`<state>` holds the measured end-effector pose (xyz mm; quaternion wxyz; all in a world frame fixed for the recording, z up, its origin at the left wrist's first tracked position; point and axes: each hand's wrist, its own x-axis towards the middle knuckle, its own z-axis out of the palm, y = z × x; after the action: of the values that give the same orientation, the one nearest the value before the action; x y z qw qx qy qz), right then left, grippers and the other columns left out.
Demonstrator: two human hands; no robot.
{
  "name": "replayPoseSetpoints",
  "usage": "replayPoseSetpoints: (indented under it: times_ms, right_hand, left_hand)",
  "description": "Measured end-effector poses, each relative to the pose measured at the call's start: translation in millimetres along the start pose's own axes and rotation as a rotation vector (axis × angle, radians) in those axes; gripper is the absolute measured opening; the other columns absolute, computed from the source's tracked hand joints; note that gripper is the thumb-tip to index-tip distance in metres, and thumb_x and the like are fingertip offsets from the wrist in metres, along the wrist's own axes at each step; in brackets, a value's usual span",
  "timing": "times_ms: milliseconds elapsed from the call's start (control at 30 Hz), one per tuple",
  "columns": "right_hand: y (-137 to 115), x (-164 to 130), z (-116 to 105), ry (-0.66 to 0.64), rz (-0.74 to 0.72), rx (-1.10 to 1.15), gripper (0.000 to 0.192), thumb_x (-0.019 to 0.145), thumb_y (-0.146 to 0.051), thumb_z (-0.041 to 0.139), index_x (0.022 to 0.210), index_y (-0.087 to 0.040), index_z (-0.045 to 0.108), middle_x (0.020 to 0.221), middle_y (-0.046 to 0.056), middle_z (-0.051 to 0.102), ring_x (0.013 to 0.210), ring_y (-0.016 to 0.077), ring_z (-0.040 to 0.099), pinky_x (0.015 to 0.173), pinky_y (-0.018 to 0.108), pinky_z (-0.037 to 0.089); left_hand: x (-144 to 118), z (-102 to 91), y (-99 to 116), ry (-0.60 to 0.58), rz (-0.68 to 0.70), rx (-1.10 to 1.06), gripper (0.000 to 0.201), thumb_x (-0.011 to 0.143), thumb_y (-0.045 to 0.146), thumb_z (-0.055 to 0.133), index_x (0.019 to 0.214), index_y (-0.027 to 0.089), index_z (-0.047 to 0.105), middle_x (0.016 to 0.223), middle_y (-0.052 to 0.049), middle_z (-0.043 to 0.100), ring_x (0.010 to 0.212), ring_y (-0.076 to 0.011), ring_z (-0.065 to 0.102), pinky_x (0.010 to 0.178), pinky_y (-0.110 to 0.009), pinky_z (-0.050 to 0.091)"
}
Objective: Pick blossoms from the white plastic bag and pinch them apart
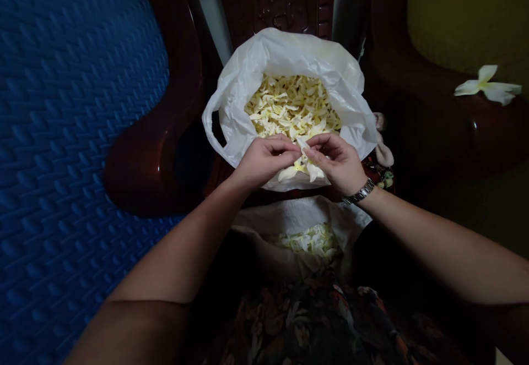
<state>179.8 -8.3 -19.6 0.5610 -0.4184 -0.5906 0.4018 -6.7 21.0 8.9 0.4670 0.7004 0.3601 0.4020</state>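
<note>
A white plastic bag stands wide open before me, holding many pale yellow-white flowers. Above its near rim, my left hand and my right hand meet fingertip to fingertip. Between them is a white flower, pinched by the fingers of both hands; its lower part is hidden by the fingertips. Just below the fingers, white petals with a yellow centre spread over the bag's near edge. Whether these belong to the pinched flower, I cannot tell.
Below the hands, close to my lap, a second white bag holds loose pale petals. Dark wooden armrests flank the bag. A single flower lies on the right armrest. Blue textured matting fills the left side.
</note>
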Motion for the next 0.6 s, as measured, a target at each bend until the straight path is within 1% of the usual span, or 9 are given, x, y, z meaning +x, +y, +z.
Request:
replayPoseSetpoints:
  times_ms: [400,600]
  right_hand:
    - [0.4,-0.3,0.2,-0.013,0.005,0.005,0.041,0.075,-0.060,0.080,0.089,-0.024,0.067,0.086,0.002,0.067,0.080,0.0170,0.061,0.080,0.035,0.053]
    - [2.0,-0.1,-0.8,-0.027,0.009,0.018,0.038,0.076,-0.058,0.081,0.090,-0.024,0.067,0.087,0.002,0.068,0.079,0.0163,0.061,0.080,0.034,0.053]
  left_hand:
    - [-0.1,-0.3,2.6,-0.002,-0.012,0.006,0.011,0.077,0.025,0.073,0.071,0.017,0.078,0.078,-0.003,0.069,0.073,-0.0128,0.061,0.074,-0.028,0.050]
    - [-0.6,-0.6,6.6,-0.019,-0.016,0.027,0.017,0.079,0.028,0.074,0.065,0.017,0.075,0.075,-0.003,0.067,0.071,-0.0130,0.059,0.072,-0.028,0.049]
